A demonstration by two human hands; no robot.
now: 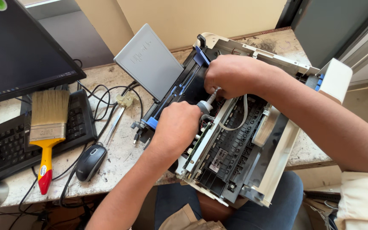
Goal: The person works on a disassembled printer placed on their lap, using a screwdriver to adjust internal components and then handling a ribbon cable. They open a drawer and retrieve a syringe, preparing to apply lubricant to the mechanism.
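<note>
Centre of the frame: the left hand (pixel 176 127) is clenched around a screwdriver (pixel 206 104) handle, while the right hand (pixel 228 76) pinches its shaft just above, inside an opened printer (pixel 252 149) on the table (pixel 120 157).

This looks like a small electronics repair workshop. An opened white and black printer (pixel 243 140) with its inner parts bared lies at the centre on a stained, scratched pale surface (pixel 120 157). At the left of the frame are a yellow-handled paintbrush (pixel 47 127), a black keyboard (pixel 26 136), a black mouse (pixel 89 162), loose black cables (pixel 103 96) and a dark monitor (pixel 18 51).
</note>
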